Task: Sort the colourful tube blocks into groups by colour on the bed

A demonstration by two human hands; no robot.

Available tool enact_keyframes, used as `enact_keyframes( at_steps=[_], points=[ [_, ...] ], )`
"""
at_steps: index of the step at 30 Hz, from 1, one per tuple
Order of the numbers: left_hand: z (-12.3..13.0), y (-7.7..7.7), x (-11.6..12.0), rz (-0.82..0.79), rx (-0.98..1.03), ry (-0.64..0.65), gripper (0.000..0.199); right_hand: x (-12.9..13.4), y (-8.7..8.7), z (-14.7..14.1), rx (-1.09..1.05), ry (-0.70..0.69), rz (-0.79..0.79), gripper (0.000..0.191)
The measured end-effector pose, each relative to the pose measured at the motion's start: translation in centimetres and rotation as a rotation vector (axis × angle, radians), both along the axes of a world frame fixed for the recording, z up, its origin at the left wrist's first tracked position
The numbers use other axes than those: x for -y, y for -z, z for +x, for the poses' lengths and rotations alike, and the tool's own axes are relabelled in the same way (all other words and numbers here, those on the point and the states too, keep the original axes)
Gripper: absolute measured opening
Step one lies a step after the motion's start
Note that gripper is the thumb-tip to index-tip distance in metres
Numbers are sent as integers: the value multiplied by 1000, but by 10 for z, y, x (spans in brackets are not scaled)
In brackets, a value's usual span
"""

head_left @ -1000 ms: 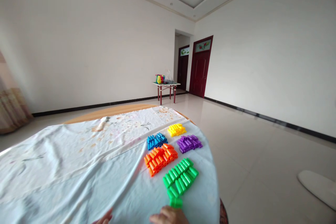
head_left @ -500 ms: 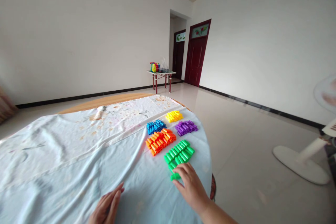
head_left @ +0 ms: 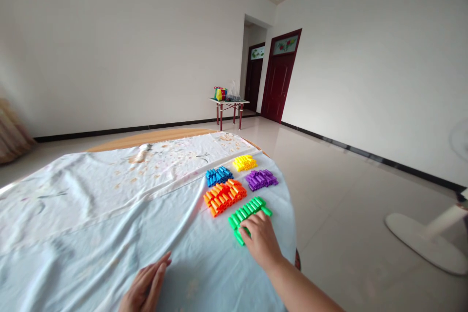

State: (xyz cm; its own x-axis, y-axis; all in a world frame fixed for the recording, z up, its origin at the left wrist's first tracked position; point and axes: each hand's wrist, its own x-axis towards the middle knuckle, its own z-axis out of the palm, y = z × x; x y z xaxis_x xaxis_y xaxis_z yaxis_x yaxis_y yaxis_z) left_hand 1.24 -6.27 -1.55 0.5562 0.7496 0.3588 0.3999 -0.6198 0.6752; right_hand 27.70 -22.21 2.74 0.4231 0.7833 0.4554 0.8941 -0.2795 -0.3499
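Note:
Over the near part of the green tubes (head_left: 247, 210), my right hand (head_left: 259, 235) rests with its fingers curled down onto them. Its fingertips touch the green pile and hide some of it; whether a tube is gripped cannot be made out. My left hand (head_left: 146, 282) lies on the light blue cloth (head_left: 197, 253), fingers stretched out, holding nothing. Beyond the green tubes are stacked orange tubes (head_left: 224, 198), blue tubes (head_left: 218, 176), purple tubes (head_left: 261, 180) and yellow tubes (head_left: 244, 162).
The cloth covers a round table with a bare wooden edge (head_left: 157, 137) at the back. Farther off, a small table (head_left: 228, 103) holds a colourful box and a plastic bag. A white fan base (head_left: 420, 241) stands on the floor at right.
My right hand has moved forward from the near end of the green pile onto its middle. The view has shifted slightly. My left hand stays on the cloth.

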Motion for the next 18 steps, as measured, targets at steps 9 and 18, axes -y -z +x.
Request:
enact_keyframes(
  at_steps=[9,18],
  points=[
    [5,-8,7,51,-60,-32,40,-5,7,7,130,57,-122,6],
    [2,-12,5,87,-88,-28,34,12,3,-8,56,-149,167,13]
  ],
)
